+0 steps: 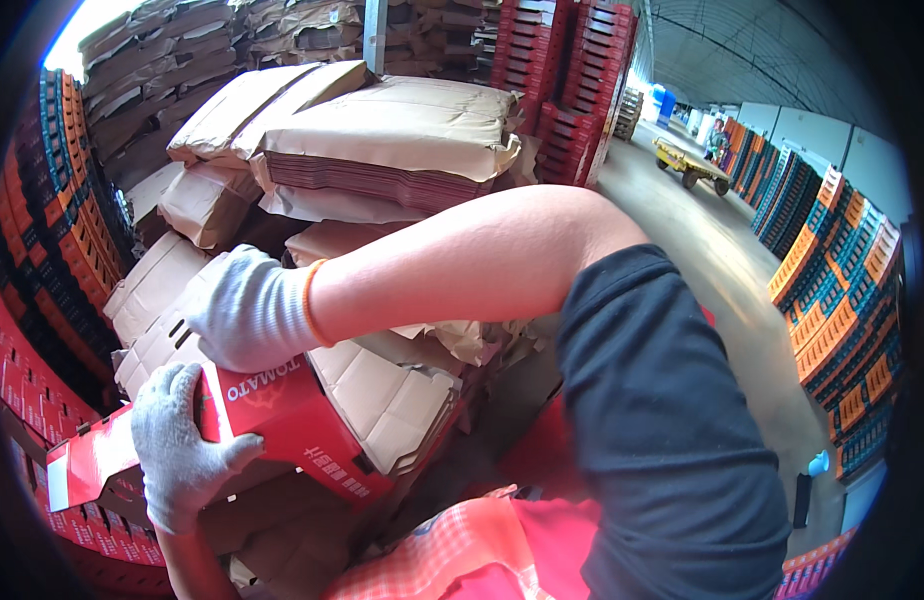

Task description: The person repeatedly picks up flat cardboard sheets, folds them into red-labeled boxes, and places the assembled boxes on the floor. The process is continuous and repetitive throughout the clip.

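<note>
A partly folded red cardboard carton [327, 440] with white print lies in front of me, tilted. My left hand [187, 445], in a pale knit glove, rests on its red face, thumb spread away from the fingers. My right hand [247, 310], in a matching glove with an orange cuff, reaches across from the right. Its fingers curl down at the carton's far edge, with the tips partly hidden. Beneath and beside the carton are flat brown cardboard blanks [392, 405].
Paper-wrapped bundles of flat cartons [392, 130] are piled beyond my hands. Red crates [572, 90] stand stacked behind them. Orange and dark crates line the left side [67, 210] and the right wall [842, 300]. A yellow cart [692, 165] stands in the aisle near a distant person.
</note>
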{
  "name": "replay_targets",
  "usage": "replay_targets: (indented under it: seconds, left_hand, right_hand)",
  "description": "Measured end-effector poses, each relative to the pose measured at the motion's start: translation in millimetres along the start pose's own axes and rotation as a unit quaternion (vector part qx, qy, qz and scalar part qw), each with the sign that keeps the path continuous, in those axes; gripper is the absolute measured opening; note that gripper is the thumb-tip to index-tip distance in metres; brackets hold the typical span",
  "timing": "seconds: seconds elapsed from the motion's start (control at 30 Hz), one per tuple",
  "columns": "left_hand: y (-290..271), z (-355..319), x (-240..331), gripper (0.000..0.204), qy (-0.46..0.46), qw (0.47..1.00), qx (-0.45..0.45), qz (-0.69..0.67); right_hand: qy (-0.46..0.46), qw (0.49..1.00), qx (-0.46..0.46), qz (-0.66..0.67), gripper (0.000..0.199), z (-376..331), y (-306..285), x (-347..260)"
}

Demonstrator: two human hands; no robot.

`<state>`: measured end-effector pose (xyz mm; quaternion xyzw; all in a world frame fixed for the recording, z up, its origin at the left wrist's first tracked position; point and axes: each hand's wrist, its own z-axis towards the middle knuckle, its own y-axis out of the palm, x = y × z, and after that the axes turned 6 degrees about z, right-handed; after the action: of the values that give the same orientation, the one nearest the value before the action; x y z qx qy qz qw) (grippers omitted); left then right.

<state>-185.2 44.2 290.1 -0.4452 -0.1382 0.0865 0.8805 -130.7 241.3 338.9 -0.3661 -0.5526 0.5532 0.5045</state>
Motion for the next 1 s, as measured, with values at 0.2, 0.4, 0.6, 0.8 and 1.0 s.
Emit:
replay_targets:
  seconds: [0.2, 0.4, 0.6, 0.8, 1.0]
  left_hand:
    - [2, -27, 6, 0.111, 0.027, 0.996, 0.053, 0.07]
    - [1, -24, -15, 0.113, -0.029, 0.949, 0.181, -0.257]
    - [5, -109, -36, 0.104, -0.026, 0.94, 0.133, -0.312]
    - [7, -218, 10, 0.149, -0.019, 0.99, 0.02, -0.14]
    - [-19, -135, 30, 0.072, -0.057, 0.994, 0.088, 0.018]
  right_hand:
    - [0.041, 0.997, 0.007, 0.058, 0.028, 25, 11, -19]
    - [-0.038, 0.967, -0.039, 0.248, 0.053, -15, -42, -73]
    - [0.029, 0.931, 0.145, 0.335, 0.059, 10, -4, -55]
    - [-0.004, 0.79, 0.152, 0.594, 0.042, -26, 38, 72]
    - [0.403, 0.527, 0.013, 0.748, 0.036, -83, 199, 9]
